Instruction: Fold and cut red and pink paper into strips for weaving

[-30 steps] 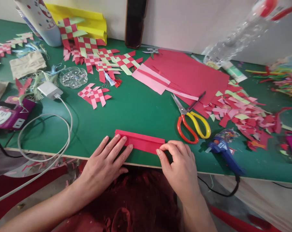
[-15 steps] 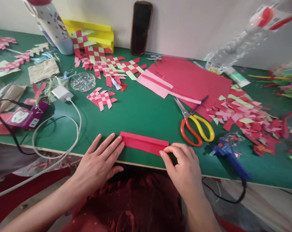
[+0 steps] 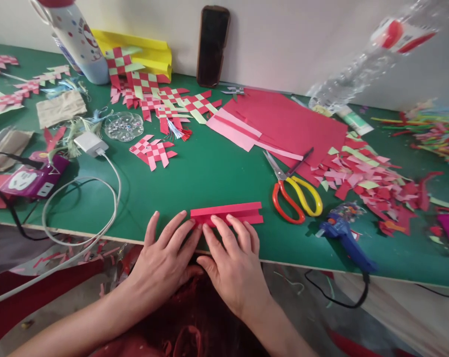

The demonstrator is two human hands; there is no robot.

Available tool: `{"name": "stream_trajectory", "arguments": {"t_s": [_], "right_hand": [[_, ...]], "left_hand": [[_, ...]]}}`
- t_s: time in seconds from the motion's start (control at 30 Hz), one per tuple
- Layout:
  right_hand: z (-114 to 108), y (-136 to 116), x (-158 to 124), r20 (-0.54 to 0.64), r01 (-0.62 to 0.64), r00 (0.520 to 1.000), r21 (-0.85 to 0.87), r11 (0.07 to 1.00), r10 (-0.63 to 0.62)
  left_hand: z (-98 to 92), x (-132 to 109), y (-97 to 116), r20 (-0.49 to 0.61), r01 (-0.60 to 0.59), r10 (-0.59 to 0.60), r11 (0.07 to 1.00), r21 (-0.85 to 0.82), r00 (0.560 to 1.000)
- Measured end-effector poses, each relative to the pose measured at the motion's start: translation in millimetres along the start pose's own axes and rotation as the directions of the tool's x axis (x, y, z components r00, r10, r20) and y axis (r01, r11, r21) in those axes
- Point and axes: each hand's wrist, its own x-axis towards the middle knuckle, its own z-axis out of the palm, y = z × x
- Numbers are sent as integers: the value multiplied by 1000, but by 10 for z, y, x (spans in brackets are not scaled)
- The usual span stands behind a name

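A folded strip of red paper (image 3: 242,212) lies near the front edge of the green table, its long sides turned up along creases. My left hand (image 3: 164,255) rests at its left end, palm down, fingers spread and fingertips on the lower edge. Beside it, my right hand (image 3: 233,260) lies flat with its fingertips on the lower long side of the strip. Both hands are open, and the fingers partly cover the near edge of the paper. Scissors (image 3: 293,186) with one red and one yellow handle lie spread to the right.
Woven paper fish (image 3: 153,151) lie at the back left, near a clear dish of beads (image 3: 123,127). Red paper sheets (image 3: 280,124), paper scraps (image 3: 373,173) and a blue glue gun (image 3: 345,235) are on the right. A white cable (image 3: 114,198) loops at the left.
My right hand has let go of the strip's right end and moved left beside my left hand, its fingers now flat. The near long side of the paper is now folded up.
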Motion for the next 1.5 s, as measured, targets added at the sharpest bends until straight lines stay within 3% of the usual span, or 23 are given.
{"name": "stream_trajectory", "arguments": {"t_s": [0.3,0.53,0.77,0.9,1.03,1.13,1.5], "right_hand": [[33,120,-102,16,-130,991,-121,984,133],[-97,495,-264,-57,-267,964,-182,946,261],[-197,745,-347,-175,-255,960,-235,938,217],[-239,721,-229,-329,-62,943,-32,998,48],[-213,704,-62,-212,110,973,69,991,-94],[-162,731,6,-133,112,986,51,992,-104],[-146,750,9,-40,29,999,101,995,-25]], "left_hand": [[-1,-27,-1,33,36,-36,999,4,999],[-23,-22,-15,46,29,-28,999,-18,999],[-111,91,-46,25,4,-2,999,-46,1000],[-177,275,-89,13,-32,32,998,-52,999],[-199,442,-139,-2,-27,27,997,-75,1000],[-191,498,-178,1,-36,36,994,-107,999],[-186,503,-167,-69,-53,43,987,-149,997]]}}
